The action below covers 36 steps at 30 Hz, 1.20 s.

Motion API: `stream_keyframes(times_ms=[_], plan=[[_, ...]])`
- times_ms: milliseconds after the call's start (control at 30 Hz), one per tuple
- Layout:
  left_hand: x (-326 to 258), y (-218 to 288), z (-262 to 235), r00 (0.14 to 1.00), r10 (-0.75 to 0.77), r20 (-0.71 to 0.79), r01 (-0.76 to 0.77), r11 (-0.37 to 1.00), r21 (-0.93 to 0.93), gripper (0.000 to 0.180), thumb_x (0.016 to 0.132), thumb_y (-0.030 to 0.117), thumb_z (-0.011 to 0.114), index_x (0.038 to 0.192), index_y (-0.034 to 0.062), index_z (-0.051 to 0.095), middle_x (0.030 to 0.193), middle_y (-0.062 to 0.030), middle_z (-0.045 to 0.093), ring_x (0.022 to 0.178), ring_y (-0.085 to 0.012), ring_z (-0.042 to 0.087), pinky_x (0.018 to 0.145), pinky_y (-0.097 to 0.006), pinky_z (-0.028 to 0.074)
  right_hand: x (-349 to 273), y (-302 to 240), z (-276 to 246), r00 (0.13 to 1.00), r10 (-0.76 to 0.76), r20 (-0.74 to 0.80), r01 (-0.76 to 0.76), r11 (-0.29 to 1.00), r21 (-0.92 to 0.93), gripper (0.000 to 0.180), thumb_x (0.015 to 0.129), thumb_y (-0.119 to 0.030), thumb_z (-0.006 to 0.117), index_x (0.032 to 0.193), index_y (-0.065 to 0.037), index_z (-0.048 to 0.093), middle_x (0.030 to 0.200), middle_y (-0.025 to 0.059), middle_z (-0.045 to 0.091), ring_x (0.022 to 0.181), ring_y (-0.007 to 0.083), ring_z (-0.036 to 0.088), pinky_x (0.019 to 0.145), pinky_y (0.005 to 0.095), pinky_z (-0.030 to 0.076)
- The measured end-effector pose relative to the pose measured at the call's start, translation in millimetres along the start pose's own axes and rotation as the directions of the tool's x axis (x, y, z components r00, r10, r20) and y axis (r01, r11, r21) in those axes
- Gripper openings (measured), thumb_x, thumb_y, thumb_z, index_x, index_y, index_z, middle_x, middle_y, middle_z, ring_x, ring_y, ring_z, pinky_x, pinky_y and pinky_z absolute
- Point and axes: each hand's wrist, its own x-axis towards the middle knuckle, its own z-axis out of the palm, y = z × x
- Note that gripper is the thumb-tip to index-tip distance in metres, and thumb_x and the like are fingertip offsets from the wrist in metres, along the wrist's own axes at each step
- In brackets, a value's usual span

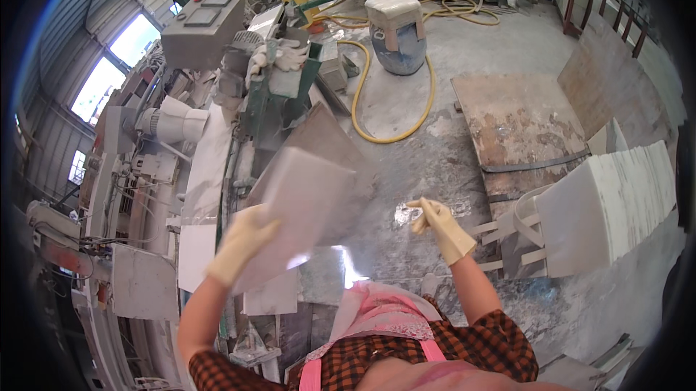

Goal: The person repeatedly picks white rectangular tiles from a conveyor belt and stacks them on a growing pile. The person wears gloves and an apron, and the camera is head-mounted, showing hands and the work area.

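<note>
My left hand (243,242), in a pale rubber glove, grips the lower left edge of a pale square stone tile (301,206) that is lifted and tilted, blurred by motion. My right hand (438,224), also gloved, hangs free over the wet floor with its fingers loosely curled and nothing in it. It is about a tile's width to the right of the tile. A stack of white marble slabs (616,202) stands on edge to the right of that hand.
A stone-cutting machine with a grey control box (203,25) fills the left side. A yellow hose (395,130) loops across the wet concrete floor. A blue barrel with a stone block on it (396,32) stands at the back. A rusty flat slab (518,119) lies right of centre.
</note>
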Motion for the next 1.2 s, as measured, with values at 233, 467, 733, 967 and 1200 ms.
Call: stream_keyframes(times_ms=[233,467,733,967,1200], plan=[[147.6,120.6,232.6,0.797,0.388,0.464,-0.487,0.866,0.113,0.021,0.086,0.018,0.062,0.104,0.0099,0.070,0.094,-0.0165,0.071,0.091,-0.0316,0.069,0.077,-0.042,0.054,-6.7,-34.9,-38.6,0.988,-0.020,-0.156,0.034,0.996,0.086,0.062,0.097,-0.046,0.056,0.138,0.000,0.047,0.133,0.0175,0.056,0.125,0.0263,0.054,0.098,0.0377,0.049],[197.7,174.5,329.7,0.389,0.809,0.440,-0.897,0.441,-0.017,0.016,0.083,0.011,0.060,0.096,0.0056,0.066,0.088,-0.0168,0.069,0.082,-0.0378,0.068,0.068,-0.047,0.055,14.2,-60.8,-87.0,0.783,0.164,-0.600,0.334,0.703,0.627,0.054,0.095,-0.044,0.060,0.124,0.001,0.050,0.119,0.0169,0.061,0.106,0.0260,0.062,0.088,0.0373,0.054],[272.5,187.2,352.4,0.251,0.872,0.420,-0.967,0.242,0.076,0.020,0.085,0.010,0.059,0.103,0.0043,0.064,0.088,-0.0139,0.068,0.089,-0.0377,0.068,0.077,-0.046,0.053,71.3,-42.4,-115.8,0.757,0.189,-0.626,0.448,0.547,0.707,0.045,0.094,-0.012,0.051,0.133,0.010,0.041,0.126,0.0226,0.058,0.117,0.0351,0.060,0.099,0.0453,0.053],[348.8,162.5,311.2,0.841,0.534,0.085,-0.470,0.799,-0.376,0.032,0.086,0.024,0.064,0.105,-0.0014,0.069,0.096,-0.0172,0.071,0.092,-0.0336,0.066,0.088,-0.038,0.049,180.5,-28.7,-137.0,0.654,0.239,-0.718,0.604,0.405,0.686,0.042,0.093,-0.008,0.053,0.132,0.006,0.045,0.127,0.0229,0.056,0.116,0.0355,0.060,0.098,0.0467,0.053],[401.4,191.6,349.7,0.519,0.578,0.629,0.188,0.641,-0.744,0.053,0.097,0.046,0.056,0.115,-0.0028,0.064,0.107,-0.0128,0.070,0.090,-0.0210,0.067,0.079,-0.032,0.050,221.6,-79.1,-130.2,0.549,0.305,-0.778,0.616,0.481,0.623,0.039,0.096,-0.009,0.052,0.131,0.007,0.047,0.126,0.0233,0.057,0.113,0.0373,0.061,0.096,0.0470,0.055]])
